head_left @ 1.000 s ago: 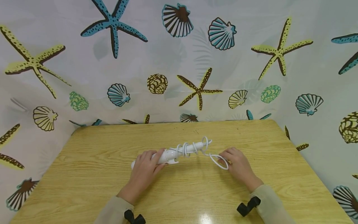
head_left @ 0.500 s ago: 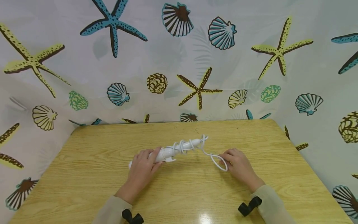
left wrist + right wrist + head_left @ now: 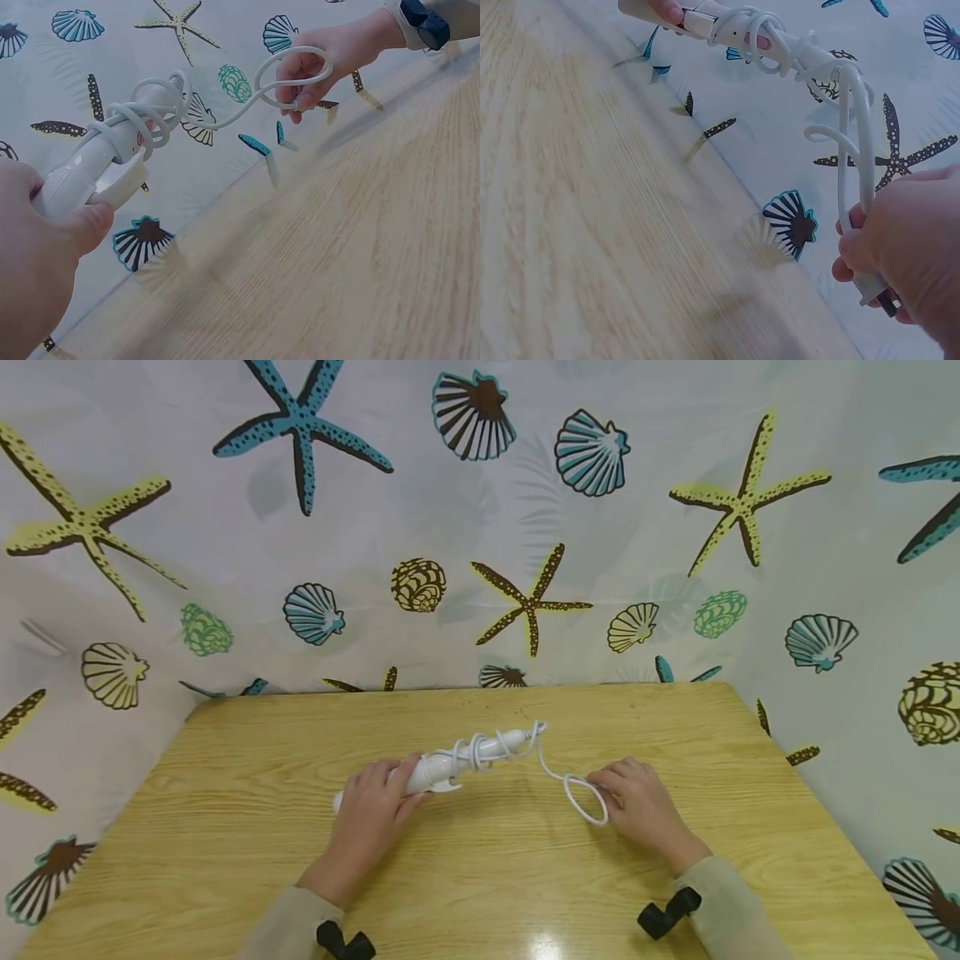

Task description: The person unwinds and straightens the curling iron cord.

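Observation:
A white curling iron point(image 3: 431, 770) is held above the table at a slant, with its handle end up and to the right. My left hand point(image 3: 369, 810) grips its barrel, the thumb lying by the clamp lever point(image 3: 124, 180) in the left wrist view. Several turns of white cord point(image 3: 476, 752) are wound loosely about the handle. From the handle's tip the cord runs over to my right hand point(image 3: 641, 802), which pinches it near the plug point(image 3: 870, 287). A loop of cord hangs beside those fingers. Dark prongs show below the hand in the right wrist view.
A wood-grain table point(image 3: 480, 877) lies under both hands. Behind it and at the sides hangs a pale cloth point(image 3: 480, 518) printed with starfish and shells. Black wrist mounts point(image 3: 670, 912) sit on both sleeves.
My left hand has moved a little to the left with the curling iron. The stretch of cord between the handle and my right hand has grown longer. My right hand has stayed almost still.

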Available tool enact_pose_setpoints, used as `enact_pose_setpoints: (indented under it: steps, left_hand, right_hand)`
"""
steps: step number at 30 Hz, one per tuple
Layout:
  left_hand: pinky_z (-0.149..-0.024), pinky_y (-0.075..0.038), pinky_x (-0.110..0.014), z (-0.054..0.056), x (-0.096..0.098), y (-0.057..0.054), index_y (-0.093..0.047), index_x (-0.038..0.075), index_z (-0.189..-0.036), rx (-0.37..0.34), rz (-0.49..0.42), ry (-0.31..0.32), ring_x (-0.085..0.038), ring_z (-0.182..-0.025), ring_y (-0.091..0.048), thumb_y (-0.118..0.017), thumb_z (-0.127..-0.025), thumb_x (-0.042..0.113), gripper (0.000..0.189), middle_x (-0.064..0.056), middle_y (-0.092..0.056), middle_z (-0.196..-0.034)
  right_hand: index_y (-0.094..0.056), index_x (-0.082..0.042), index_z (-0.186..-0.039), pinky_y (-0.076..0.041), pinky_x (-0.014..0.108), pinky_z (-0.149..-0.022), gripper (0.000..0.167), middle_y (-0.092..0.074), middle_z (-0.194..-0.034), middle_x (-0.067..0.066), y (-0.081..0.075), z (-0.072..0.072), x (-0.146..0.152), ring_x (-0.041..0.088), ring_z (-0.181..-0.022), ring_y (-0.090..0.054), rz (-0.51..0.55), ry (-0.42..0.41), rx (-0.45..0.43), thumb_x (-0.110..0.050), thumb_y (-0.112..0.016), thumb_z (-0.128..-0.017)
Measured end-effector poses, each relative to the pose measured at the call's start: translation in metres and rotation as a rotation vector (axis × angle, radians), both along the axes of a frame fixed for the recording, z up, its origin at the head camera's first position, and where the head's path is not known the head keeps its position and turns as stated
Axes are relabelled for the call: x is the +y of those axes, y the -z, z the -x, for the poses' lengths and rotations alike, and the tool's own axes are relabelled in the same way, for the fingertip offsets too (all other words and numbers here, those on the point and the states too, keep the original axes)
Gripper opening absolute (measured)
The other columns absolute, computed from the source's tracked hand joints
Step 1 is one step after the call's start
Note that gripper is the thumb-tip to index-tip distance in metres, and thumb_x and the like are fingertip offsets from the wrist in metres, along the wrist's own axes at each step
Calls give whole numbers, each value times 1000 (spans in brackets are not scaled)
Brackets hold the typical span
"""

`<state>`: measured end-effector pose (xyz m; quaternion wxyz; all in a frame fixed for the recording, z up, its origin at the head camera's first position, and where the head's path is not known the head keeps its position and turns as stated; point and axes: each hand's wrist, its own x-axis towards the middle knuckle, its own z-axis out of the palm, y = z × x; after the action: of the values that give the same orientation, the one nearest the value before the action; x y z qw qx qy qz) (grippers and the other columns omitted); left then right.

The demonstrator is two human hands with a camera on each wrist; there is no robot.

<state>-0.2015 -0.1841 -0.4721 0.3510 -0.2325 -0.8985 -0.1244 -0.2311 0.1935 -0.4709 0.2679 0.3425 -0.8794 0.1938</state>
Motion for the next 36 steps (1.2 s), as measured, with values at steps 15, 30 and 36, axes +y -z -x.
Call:
enact_pose_setpoints:
  steps: [15, 30, 36]
  left_hand:
    - [-71, -45, -52, -4, -3, -4, -52, 9, -130, -31, -20, -7, -34, -94, -56, -75, -77, 29, 61, -16, -59, -104]
    - [-62, -45, -49, 1, -7, -4, -55, 6, -125, 27, -49, -41, -36, -87, -58, -77, -74, 29, 60, -17, -60, -98]
    - [-63, -45, -48, 2, -8, -6, -55, 6, -124, 13, -88, -39, -36, -86, -58, -79, -72, 26, 61, -17, -60, -96]
  right_hand:
    - [-68, -9, -99, -42, 45, -80, 25, -63, -91, 3, -4, -3, 6, 24, -87, -55, -8, 75, -29, 1, -73, -77]
    - [-68, -11, -84, -43, 42, -74, 19, -65, -83, -1, -2, -3, 11, 20, -79, -55, 20, 50, 57, -1, -78, -71]
    - [-72, -12, -85, -43, 43, -76, 17, -64, -84, -1, 0, -3, 17, 20, -80, -56, 5, 54, 51, -2, -76, -72]
